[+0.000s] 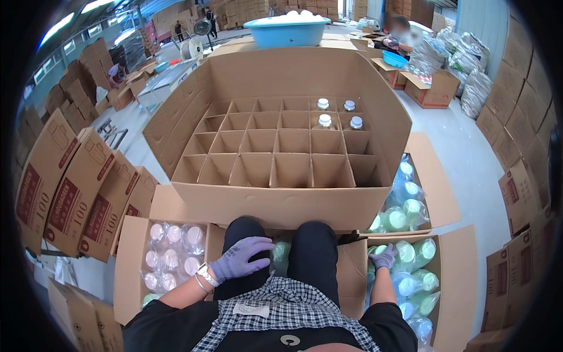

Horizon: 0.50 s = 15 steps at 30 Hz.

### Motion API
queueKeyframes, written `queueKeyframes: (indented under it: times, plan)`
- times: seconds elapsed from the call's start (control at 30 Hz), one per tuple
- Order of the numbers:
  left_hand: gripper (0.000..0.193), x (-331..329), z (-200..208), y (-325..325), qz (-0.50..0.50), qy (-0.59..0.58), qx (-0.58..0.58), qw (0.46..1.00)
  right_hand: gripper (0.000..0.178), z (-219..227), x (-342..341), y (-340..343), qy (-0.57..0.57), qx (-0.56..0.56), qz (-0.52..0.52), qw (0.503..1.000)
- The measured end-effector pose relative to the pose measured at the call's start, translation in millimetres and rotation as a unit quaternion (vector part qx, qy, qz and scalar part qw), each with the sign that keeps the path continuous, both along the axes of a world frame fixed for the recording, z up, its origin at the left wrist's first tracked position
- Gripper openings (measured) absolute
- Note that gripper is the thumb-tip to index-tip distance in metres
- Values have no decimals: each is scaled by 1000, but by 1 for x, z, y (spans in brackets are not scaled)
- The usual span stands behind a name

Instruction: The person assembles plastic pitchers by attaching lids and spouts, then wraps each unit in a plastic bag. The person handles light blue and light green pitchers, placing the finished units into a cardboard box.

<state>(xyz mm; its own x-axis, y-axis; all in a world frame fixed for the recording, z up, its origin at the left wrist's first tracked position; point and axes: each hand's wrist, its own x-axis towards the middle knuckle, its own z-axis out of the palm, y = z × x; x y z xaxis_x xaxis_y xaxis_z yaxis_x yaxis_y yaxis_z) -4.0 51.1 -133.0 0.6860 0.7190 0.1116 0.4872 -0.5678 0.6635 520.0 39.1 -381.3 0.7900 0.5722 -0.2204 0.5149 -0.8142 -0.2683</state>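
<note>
My left hand (242, 258), in a lilac glove, lies on my left thigh with its fingers stretched out, holding nothing. In the open carton on the right, my gloved right hand (384, 257) reaches in with fingers apart over the bagged green containers (404, 256). Its fingertips are partly lost among the clear wrapping. Ahead of my knees stands a large open carton (281, 202) with a cardboard grid of compartments. Several bottles with pale caps (324, 121) stand upright in its back right cells. The grid's other visible cells hold no bottles.
To my left, a carton (130, 264) holds pink-ended wrapped containers (170, 258). Behind the right carton is another with blue and green ones (410, 190). A blue basin (287, 32) stands beyond the grid carton. Flattened cartons (76, 193) lean at left; stacked boxes (519, 105) line the right.
</note>
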Motion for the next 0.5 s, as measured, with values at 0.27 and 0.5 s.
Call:
queueKeyframes:
  times: [0.27, 0.5]
  plan:
    - [44, -9, 1, 6, 0, -87, -9, 996, 94, 218, 31, -127, -46, 312, 124, 941]
    - [91, 98, 16, -29, -76, -327, -260, 905, 95, 358, -105, -168, 346, 582, 165, 717]
